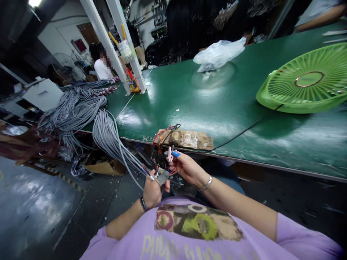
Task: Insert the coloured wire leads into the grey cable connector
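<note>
My left hand [151,193] is closed round the ends of several grey cables [108,139] whose stripped coloured wires stick out above the fingers. My right hand [185,168] is closed in a pinch just right of those wire ends, holding a small white and pink part; one fingertip wears a blue cover. Both hands sit close together in front of my chest, below the edge of the green table [206,104]. The grey cables run from my left hand up to a big heap at the left end of the table.
A taped brown block [187,139] with red and black wires lies at the table's near edge. A green fan grille [306,81] lies at right, a clear plastic bag [218,54] farther back. Two white posts [119,47] stand at the far left; another person sits beyond them.
</note>
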### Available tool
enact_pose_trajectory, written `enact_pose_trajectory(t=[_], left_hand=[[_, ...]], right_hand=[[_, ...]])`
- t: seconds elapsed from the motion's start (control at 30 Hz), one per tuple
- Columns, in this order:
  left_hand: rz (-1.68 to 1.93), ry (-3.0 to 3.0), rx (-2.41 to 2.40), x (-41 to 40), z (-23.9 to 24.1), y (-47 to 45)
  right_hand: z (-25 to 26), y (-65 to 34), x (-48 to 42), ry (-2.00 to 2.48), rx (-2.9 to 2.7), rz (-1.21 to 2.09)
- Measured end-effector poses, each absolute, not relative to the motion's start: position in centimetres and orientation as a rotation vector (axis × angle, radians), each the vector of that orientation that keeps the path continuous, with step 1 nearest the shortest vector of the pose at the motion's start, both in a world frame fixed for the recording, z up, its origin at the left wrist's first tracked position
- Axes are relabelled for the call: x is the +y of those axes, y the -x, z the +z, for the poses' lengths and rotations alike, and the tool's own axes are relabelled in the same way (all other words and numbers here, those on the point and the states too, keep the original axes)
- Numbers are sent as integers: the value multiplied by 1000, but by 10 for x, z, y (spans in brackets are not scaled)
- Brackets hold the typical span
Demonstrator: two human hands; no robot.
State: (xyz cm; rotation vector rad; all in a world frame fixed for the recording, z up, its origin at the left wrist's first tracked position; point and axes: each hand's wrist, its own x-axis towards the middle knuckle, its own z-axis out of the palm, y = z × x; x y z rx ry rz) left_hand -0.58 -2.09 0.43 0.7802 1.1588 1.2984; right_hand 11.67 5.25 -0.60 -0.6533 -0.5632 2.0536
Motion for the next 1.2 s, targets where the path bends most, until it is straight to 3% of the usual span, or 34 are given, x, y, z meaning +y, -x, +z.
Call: enact_pose_trajectory(t=[0.23,1.0,1.2], left_hand=[[1300,-738,1120,-12,5,2],[1265,-790,1154,-17,0,3],[1322,-774,1202,-19,0,3]], right_hand=[[-20,-113,56,628,-620,1919],[-15,-113,59,567,-398,2160],[-13,-117,55,564,-544,2051]])
